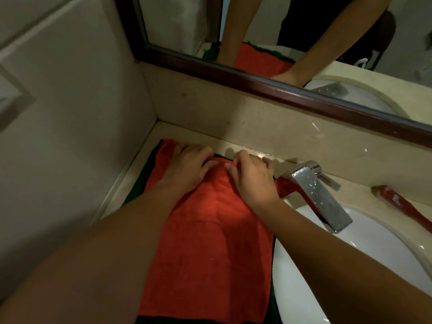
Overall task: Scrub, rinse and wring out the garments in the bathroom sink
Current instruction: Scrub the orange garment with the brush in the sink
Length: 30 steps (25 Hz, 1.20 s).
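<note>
A red cloth lies spread flat on the counter left of the sink, on top of a dark green cloth whose edges show around it. My left hand rests on the red cloth's far left part with fingers laid flat. My right hand sits beside it at the far edge, fingers curled and pinching the red fabric there. The white sink is at the right.
A chrome faucet with water drops juts over the basin, close to my right hand. A red-handled object lies on the beige counter behind the sink. A dark-framed mirror runs along the back wall.
</note>
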Motion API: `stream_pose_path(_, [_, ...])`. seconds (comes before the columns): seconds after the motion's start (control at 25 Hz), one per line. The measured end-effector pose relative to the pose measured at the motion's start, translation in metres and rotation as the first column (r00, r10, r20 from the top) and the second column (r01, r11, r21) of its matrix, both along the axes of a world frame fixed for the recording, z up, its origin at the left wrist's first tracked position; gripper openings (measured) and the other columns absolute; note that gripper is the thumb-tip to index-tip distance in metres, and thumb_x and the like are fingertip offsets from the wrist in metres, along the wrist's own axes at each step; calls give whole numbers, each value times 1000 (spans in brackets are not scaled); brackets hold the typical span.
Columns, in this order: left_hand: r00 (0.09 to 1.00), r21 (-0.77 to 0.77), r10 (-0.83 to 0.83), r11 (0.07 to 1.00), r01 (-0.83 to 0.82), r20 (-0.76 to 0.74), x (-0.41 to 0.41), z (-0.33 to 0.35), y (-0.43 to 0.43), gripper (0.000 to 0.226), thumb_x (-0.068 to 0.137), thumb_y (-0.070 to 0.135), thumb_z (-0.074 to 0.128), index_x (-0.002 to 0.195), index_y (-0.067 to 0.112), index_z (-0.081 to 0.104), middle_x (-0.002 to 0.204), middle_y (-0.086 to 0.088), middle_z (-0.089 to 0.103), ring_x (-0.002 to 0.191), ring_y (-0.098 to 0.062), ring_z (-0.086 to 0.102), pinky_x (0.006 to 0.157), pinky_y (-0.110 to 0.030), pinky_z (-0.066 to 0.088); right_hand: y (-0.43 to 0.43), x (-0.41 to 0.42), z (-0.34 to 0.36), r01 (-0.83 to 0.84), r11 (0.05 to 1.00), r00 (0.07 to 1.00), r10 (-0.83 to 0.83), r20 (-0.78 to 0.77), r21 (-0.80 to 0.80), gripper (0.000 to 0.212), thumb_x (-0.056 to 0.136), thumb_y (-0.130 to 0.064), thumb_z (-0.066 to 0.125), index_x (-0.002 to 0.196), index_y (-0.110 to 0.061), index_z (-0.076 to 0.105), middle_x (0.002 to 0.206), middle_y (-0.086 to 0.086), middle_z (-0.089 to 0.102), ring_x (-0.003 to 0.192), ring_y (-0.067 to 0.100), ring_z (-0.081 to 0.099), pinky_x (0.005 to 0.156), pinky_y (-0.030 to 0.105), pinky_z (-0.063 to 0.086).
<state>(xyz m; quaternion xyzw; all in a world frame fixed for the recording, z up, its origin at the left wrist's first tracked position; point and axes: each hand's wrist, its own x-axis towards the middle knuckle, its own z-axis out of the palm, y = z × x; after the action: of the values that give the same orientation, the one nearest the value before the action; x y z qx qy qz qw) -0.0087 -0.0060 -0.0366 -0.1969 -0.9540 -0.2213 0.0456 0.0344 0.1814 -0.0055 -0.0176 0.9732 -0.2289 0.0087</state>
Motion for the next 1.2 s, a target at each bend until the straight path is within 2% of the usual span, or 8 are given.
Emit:
stream_pose_path(0.16, [992,183,11,983,-34,125,15,27,1,37,95,55,54,111,22,59,96,-10,73,90,-33,69,76,-37,48,5,22,24,-11,963,1000,14,10,-271,23,106,-38,50,103,-15,50,95,7,64,92,30,60,79,46,48])
stream_pose_path(0.28, [991,229,1,973,-31,130,37,50,15,43,89,64,55,123,36,54,104,-2,71,97,-29,68,79,-40,55,16,49,43,37,944,999,-37,7,-328,20,107,-36,49,100,-17,48,88,3,62,84,27,59,73,45,48])
stream_pose_path(0.44, [987,312,-33,950,-17,155,73,81,50,43,89,49,70,127,40,52,91,6,67,88,-22,67,78,-38,54,46,95,67,139,900,989,-145,18,-413,14,106,-34,53,99,-21,49,75,-6,60,69,11,58,62,35,39])
stream_pose_path(0.52, [982,347,-103,937,43,157,91,95,70,42,88,47,72,123,45,48,82,10,62,80,-15,64,76,-36,54,68,122,79,157,876,985,-174,4,-455,8,104,-31,58,109,-25,57,81,-15,63,72,-1,59,64,22,40])
stream_pose_path(0.64, [961,397,-216,908,133,171,113,111,104,39,86,43,76,118,43,53,77,13,63,75,-7,62,77,-37,54,107,163,98,99,879,987,-148,-68,-466,24,102,-25,63,125,-28,69,110,-25,68,96,-12,61,85,4,39])
stream_pose_path(0.88, [902,455,-378,854,253,207,150,134,201,43,82,45,79,119,45,56,82,11,67,81,-5,65,81,-31,54,195,238,115,123,883,964,-215,-157,-453,31,97,-19,70,126,-28,73,119,-29,67,113,-9,63,99,10,44])
stream_pose_path(1.12, [862,444,-459,832,332,214,172,130,324,45,78,43,84,116,45,58,79,10,69,79,-10,65,82,-32,53,294,284,108,371,799,871,-477,-121,-473,24,93,-17,74,110,-32,80,100,-40,67,103,-10,66,90,9,46])
stream_pose_path(1.2, [857,446,-458,835,323,237,180,124,362,42,78,45,83,113,45,58,78,9,69,80,-13,65,79,-31,52,327,291,104,399,799,858,-498,-125,-449,25,93,-15,74,111,-32,80,104,-34,70,103,-8,67,92,10,46])
